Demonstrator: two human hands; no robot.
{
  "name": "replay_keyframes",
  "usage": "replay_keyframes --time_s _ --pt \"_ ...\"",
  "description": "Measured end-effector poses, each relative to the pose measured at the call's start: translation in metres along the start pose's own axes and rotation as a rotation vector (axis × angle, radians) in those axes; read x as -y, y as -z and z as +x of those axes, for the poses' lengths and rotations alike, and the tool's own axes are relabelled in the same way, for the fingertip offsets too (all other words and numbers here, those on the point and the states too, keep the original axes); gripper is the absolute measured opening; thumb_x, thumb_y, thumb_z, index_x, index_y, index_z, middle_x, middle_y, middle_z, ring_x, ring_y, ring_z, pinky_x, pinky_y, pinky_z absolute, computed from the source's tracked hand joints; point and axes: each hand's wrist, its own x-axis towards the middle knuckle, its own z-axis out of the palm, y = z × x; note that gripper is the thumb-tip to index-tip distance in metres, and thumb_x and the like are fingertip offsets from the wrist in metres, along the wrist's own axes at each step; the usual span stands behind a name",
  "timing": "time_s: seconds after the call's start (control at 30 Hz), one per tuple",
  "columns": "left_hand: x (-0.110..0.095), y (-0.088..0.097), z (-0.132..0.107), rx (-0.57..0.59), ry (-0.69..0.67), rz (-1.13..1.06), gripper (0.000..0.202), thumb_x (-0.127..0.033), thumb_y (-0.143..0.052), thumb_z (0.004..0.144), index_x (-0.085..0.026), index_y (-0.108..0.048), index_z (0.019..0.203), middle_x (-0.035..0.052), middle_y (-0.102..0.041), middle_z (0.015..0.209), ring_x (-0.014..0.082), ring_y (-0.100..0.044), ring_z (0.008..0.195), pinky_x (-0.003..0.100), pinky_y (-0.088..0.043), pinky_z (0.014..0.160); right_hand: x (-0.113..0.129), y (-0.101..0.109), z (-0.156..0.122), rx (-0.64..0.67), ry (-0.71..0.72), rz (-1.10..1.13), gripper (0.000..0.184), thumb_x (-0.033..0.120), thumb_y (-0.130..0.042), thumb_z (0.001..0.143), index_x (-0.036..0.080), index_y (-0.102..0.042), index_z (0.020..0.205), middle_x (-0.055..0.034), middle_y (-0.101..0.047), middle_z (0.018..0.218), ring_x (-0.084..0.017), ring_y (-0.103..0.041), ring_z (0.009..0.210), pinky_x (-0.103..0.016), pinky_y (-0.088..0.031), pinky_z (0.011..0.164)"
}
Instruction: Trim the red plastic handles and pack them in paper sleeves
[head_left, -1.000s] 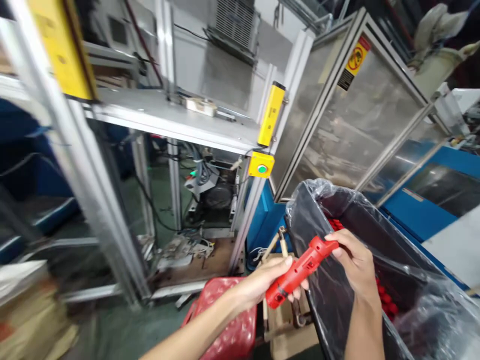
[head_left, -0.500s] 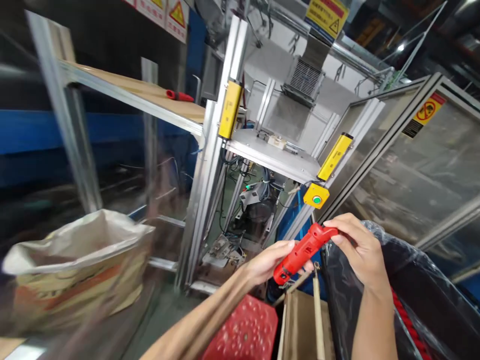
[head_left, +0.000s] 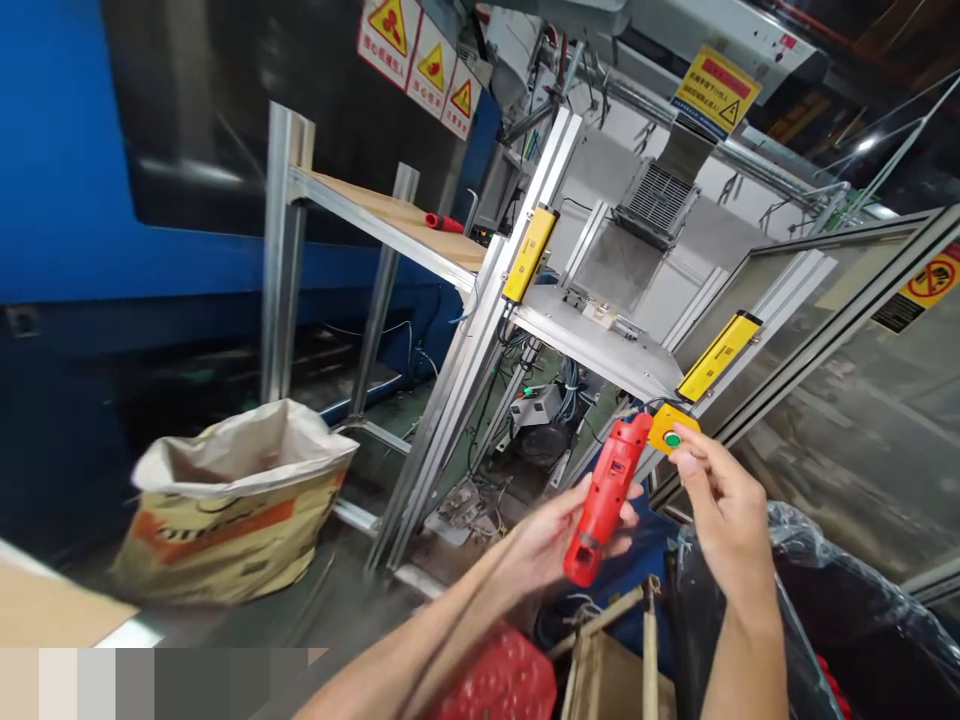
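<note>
My left hand [head_left: 559, 530] is wrapped round a red plastic housing [head_left: 606, 500], a long moulded shell with small slots and holes, held tilted with its narrower end up. My right hand [head_left: 727, 510] is just right of the housing's upper end and apart from it. Its thumb and index finger are pinched together; whether something small is between them I cannot make out. Right behind those fingertips in the view is a yellow box [head_left: 661, 430] with a green button [head_left: 671, 440]; I cannot tell whether they touch it.
A metal work platform [head_left: 570, 325] stands ahead between yellow sensor bars [head_left: 531, 255]. Another red piece [head_left: 444, 222] lies on the wooden shelf [head_left: 375, 205]. An open sack [head_left: 232, 530] is on the left, a red stool [head_left: 502, 680] below, and a plastic-lined bin [head_left: 847, 590] at right.
My right hand has let go of the housing's upper end and moved apart from it. The housing has turned more upright in my left hand. The view has swung left.
</note>
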Motion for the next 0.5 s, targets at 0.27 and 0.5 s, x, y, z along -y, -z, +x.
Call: replay_keyframes --time_s 0.27,0.5 --pt "-0.014 -0.004 -0.004 -0.236 -0.295 0.081 0.045 -0.045 -0.084 0.081 -0.014 -0.074 0.112 0.0069 -0.076 0.102 0.0168 -0.07 0.081 0.03 -0.057 0.08 -0.003 -0.064 -0.069 0.146 -0.049 -0.144 0.049 0.057 -0.051 0.098 0.019 -0.076 0.116 -0.0078 -0.081 0.091 -0.022 -0.076 0.071 -0.029 -0.057 0.06" --pt "-0.054 -0.001 0.004 -0.338 -0.411 0.205 0.055 -0.051 -0.094 0.065 -0.021 -0.077 0.107 0.005 -0.075 0.113 0.0154 -0.065 0.088 0.026 -0.052 0.083 -0.006 -0.122 -0.048 0.117 -0.095 -0.117 0.051 0.058 -0.053 0.095 0.018 -0.077 0.114 -0.0085 -0.08 0.088 -0.02 -0.068 0.056 -0.029 -0.053 0.052"
